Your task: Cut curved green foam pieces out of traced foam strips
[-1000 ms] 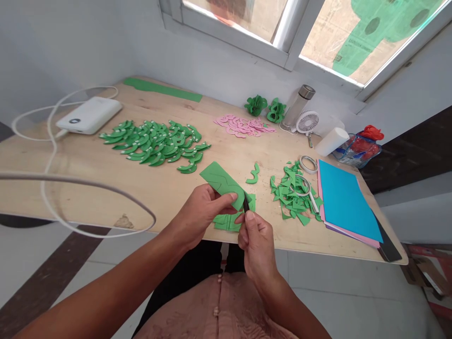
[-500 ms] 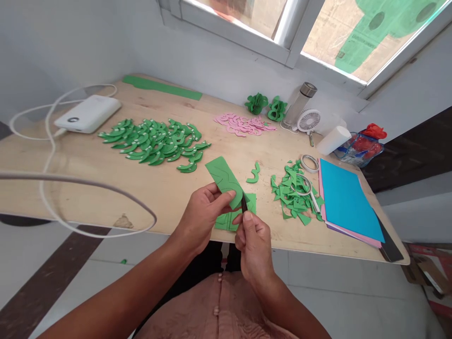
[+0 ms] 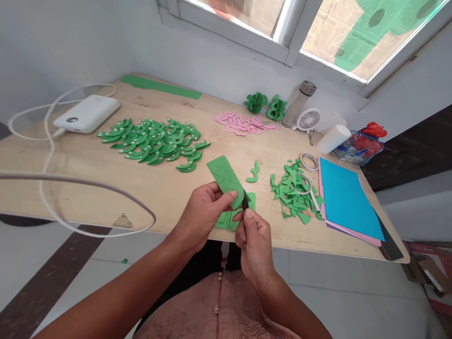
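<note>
Between the thumb and fingers of my left hand (image 3: 202,213) is a strip of green paper (image 3: 223,172) with curved lines drawn on it. My right hand (image 3: 254,238) is closed around dark scissors (image 3: 245,201), whose blades meet the strip's right edge; their handles are hidden in my fingers. Beneath both hands lies another marked green sheet (image 3: 228,220) near the table's front edge. A wavy green cutout (image 3: 253,172) rests just beyond the scissors. To its right is a heap of green paper scraps (image 3: 294,194) with a magnifying glass (image 3: 302,184) on top.
Curved green pieces (image 3: 151,141) are piled at left, near a white power bank (image 3: 87,114) with a looping cable. Pink cutouts (image 3: 243,124), a bottle (image 3: 300,103) and a small fan (image 3: 308,119) stand behind. Tape (image 3: 309,162) and blue paper (image 3: 348,200) are at right.
The green strip has shifted slightly to the right in my left hand's grip, with the scissors still at its edge. The scissor blades sit a little differently along the rounded end.
</note>
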### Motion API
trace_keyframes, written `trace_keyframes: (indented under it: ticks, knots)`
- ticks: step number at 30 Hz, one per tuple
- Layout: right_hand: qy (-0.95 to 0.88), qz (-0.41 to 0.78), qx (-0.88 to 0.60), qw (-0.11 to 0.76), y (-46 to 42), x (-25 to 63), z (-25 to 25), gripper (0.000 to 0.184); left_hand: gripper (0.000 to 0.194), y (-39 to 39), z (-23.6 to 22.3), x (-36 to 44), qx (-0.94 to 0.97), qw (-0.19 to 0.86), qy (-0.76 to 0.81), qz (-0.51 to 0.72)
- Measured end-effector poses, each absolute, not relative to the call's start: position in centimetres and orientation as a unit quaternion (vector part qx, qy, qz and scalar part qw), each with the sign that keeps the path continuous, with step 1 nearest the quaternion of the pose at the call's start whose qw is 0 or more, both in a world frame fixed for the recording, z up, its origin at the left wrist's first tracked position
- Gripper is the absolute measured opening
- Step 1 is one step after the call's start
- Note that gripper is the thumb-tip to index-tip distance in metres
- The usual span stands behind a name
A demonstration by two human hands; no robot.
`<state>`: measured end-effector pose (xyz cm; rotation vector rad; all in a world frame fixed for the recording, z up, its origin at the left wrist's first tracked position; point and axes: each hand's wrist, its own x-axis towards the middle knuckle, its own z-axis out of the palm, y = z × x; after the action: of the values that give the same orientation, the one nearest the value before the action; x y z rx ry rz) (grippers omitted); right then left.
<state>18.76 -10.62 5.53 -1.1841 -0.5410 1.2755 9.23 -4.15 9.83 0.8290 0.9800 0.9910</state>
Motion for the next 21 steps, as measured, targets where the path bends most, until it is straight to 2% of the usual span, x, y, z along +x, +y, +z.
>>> trace_keyframes:
  ticks: [21]
  knots:
    - [-0.232,0.555,-0.515,0.611,-10.48,18.39,5.67,0.043,0.020,-4.40,10.05,9.24,0.347,0.689,0.439,0.460]
